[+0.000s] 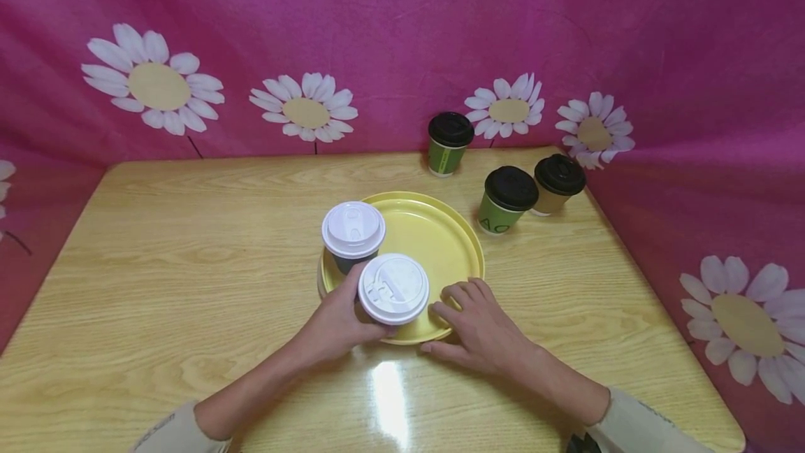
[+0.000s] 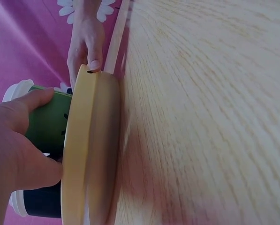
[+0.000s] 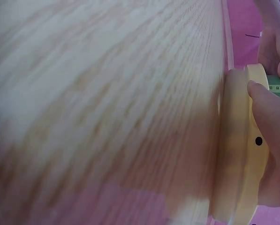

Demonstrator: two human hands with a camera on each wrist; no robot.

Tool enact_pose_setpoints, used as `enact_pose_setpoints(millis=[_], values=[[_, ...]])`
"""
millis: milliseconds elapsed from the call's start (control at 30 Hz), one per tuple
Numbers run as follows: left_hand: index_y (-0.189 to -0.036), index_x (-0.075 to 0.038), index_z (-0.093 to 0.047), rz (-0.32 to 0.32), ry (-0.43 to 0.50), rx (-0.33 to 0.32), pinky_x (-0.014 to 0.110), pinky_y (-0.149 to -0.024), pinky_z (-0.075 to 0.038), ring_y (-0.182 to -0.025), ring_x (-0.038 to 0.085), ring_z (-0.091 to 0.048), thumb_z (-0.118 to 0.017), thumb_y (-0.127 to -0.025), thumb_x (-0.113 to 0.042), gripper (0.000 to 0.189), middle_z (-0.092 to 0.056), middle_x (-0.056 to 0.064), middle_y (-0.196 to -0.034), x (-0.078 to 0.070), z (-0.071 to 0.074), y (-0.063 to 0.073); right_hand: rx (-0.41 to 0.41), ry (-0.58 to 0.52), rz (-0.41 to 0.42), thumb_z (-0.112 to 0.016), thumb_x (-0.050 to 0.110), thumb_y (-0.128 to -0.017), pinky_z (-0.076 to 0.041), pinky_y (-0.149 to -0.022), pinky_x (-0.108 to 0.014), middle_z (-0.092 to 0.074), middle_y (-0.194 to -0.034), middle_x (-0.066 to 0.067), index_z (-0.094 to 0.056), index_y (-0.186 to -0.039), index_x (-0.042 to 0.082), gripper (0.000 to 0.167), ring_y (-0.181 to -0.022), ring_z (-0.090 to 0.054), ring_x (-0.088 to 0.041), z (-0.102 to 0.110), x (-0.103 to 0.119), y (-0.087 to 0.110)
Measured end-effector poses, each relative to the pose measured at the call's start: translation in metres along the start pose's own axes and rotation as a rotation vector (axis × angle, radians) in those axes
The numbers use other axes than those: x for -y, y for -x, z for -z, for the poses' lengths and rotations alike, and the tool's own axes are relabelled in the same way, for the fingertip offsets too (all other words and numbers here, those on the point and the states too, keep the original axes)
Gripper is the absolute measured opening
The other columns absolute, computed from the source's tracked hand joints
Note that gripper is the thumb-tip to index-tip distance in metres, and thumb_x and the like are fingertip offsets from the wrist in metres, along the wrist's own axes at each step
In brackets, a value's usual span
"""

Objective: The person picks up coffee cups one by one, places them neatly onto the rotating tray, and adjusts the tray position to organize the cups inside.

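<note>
A round yellow tray [image 1: 434,229] sits on the wooden table. My left hand [image 1: 336,320] grips a green paper cup [image 2: 50,122] with a white lid [image 1: 394,288] at the tray's near side. Just behind it on the left of the tray stands a dark cup [image 1: 353,263], also capped in white. At the near right edge, my right hand [image 1: 481,331] pinches the tray's rim, the thumb [image 3: 256,91] along the outer wall and the fingers over the inner side.
Toward the back right, off the tray, are three black-lidded cups: a green one [image 1: 445,156] near the back edge, another green one [image 1: 497,215], and a brown one [image 1: 548,200] beside it. A pink cloth [image 1: 390,33] with white daisies hangs behind the table [image 1: 189,250].
</note>
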State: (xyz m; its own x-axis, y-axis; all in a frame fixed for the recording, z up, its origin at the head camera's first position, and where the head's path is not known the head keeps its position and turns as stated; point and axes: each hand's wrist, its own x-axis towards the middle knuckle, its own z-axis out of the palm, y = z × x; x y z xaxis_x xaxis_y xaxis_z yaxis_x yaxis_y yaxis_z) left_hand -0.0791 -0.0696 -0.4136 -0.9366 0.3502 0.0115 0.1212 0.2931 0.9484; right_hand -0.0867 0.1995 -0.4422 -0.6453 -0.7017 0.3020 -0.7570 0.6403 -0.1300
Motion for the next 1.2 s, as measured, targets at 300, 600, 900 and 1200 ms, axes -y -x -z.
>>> enact_pose_setpoints(millis=[300, 600, 900, 1200], values=[[-0.148, -0.009, -0.038, 0.009, -0.019, -0.029, 0.041, -0.116, -0.026, -0.136, 0.020, -0.041, -0.090, -0.067, -0.004, 0.097, -0.049, 0.005, -0.144, -0.0016, -0.0016, 0.0000, 0.003, -0.001, 0.002, -0.063, 0.064, -0.086, -0.036, -0.095, -0.046, -0.052, -0.099, -0.002, -0.060, -0.095, 0.018, 0.047, -0.097, -0.049, -0.027, -0.0015, -0.0002, 0.0002], [-0.148, -0.010, -0.037, 0.012, -0.012, -0.038, 0.041, -0.117, -0.025, -0.136, 0.020, -0.040, -0.090, -0.068, -0.004, 0.097, -0.049, 0.005, -0.144, -0.0013, -0.0017, -0.0006, 0.015, -0.002, -0.010, -0.061, 0.066, -0.087, -0.035, -0.097, -0.047, -0.052, -0.100, -0.002, -0.060, -0.096, 0.019, 0.048, -0.099, -0.049, -0.027, -0.0023, -0.0002, 0.0009], [-0.148, -0.010, -0.037, 0.014, -0.016, -0.033, 0.042, -0.116, -0.027, -0.135, 0.021, -0.042, -0.090, -0.068, -0.005, 0.096, -0.049, 0.006, -0.144, -0.0025, -0.0011, -0.0017, 0.006, 0.000, -0.008, -0.064, 0.064, -0.085, -0.035, -0.097, -0.046, -0.051, -0.099, -0.002, -0.060, -0.095, 0.018, 0.048, -0.098, -0.049, -0.027, -0.0023, -0.0004, 0.0008], [-0.148, -0.011, -0.038, 0.015, -0.034, -0.039, 0.043, -0.116, -0.026, -0.135, 0.021, -0.042, -0.091, -0.067, -0.006, 0.097, -0.051, 0.004, -0.142, -0.0032, -0.0001, -0.0010, 0.008, -0.002, -0.013, -0.065, 0.064, -0.085, -0.035, -0.097, -0.046, -0.052, -0.099, -0.002, -0.061, -0.095, 0.018, 0.047, -0.099, -0.049, -0.027, -0.0010, 0.0004, 0.0006]])
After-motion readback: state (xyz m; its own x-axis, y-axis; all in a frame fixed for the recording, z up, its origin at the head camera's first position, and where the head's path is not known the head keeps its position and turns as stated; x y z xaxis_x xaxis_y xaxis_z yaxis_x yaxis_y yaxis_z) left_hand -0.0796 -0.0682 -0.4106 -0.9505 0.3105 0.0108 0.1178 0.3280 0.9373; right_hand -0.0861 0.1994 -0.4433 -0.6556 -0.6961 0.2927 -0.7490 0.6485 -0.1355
